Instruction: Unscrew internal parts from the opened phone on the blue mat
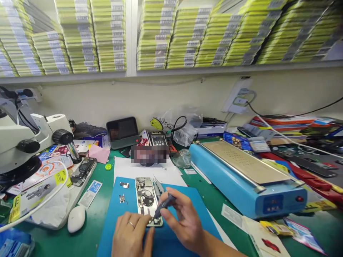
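An opened phone [147, 185] with its inner parts exposed lies on a blue mat [115, 217]. My left hand [132, 232], with a ring on one finger, grips the phone's lower left corner, fingertips on its frame. My right hand [184, 221] holds a dark screwdriver [166, 202] tilted, its tip down at the phone's lower end. The exact spot under the tip is too small to make out. Grey tweezers [158, 185] lie along the phone's right edge. Two small metal phone parts, one upper [124, 185] and one lower [122, 198], rest left of the phone.
A blue heating-plate machine [227, 182] stands on the right. On the left are a microscope [18, 142], a white mouse [76, 218] and another opened phone [83, 171]. Behind the mat sit a glass jar [182, 159] and a dark display device [122, 132].
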Action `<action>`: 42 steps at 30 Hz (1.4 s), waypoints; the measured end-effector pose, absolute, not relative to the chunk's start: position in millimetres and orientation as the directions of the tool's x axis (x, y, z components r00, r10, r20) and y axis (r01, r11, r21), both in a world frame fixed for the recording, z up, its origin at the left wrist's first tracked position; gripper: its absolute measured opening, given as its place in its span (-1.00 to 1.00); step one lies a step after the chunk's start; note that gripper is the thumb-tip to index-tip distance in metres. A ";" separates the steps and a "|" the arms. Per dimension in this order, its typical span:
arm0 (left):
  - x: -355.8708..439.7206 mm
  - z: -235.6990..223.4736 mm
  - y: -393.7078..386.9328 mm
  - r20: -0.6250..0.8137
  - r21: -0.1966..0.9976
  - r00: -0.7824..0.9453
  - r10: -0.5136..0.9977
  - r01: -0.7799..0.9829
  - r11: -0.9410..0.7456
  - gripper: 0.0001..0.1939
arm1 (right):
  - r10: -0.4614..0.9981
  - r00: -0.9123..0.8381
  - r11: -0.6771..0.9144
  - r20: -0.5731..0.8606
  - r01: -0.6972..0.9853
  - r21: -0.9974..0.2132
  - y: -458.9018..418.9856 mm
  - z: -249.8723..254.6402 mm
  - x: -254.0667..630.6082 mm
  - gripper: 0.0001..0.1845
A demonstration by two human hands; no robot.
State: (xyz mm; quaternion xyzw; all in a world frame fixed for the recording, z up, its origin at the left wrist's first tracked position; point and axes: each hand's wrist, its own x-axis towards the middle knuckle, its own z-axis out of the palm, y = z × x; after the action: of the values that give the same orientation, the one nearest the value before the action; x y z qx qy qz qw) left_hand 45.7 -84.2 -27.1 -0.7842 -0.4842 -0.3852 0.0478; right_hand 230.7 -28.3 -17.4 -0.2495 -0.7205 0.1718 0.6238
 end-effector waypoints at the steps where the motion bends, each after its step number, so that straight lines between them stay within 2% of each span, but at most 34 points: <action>1: 46.0 -21.6 -86.7 0.624 0.322 0.239 0.744 0.789 -0.524 -0.83 | 0.581 -0.088 0.813 0.809 0.122 -0.570 -28.1 -17.6 230.9 -0.49; 8: 50.9 3.6 -94.3 0.536 0.417 0.241 0.809 0.758 -0.502 -0.81 | 0.604 -0.078 0.797 0.793 0.047 -0.602 -31.4 -15.8 234.5 -0.42; 17: 51.6 6.7 -96.1 0.471 0.402 0.254 0.845 0.791 -0.462 -0.86 | 0.619 -0.047 0.785 0.784 0.007 -0.619 -32.4 -8.3 236.2 -0.36; 33: 53.7 10.4 -95.9 0.520 0.413 0.232 0.822 0.775 -0.479 -0.92 | 0.612 -0.055 0.791 0.789 0.042 -0.611 -33.7 -6.0 235.8 -0.39; 42: 54.1 10.7 -96.5 0.525 0.434 0.221 0.822 0.762 -0.481 -0.92 | 0.642 -0.065 0.765 0.764 -0.012 -0.644 -35.3 -7.6 236.9 -0.34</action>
State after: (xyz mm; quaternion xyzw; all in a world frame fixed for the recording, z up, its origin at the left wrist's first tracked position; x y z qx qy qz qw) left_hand 54.1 -96.5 10.7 -0.7801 -0.5075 -0.3635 -0.0415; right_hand 236.9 -35.3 -7.6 -0.2299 -0.6841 0.2539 0.6440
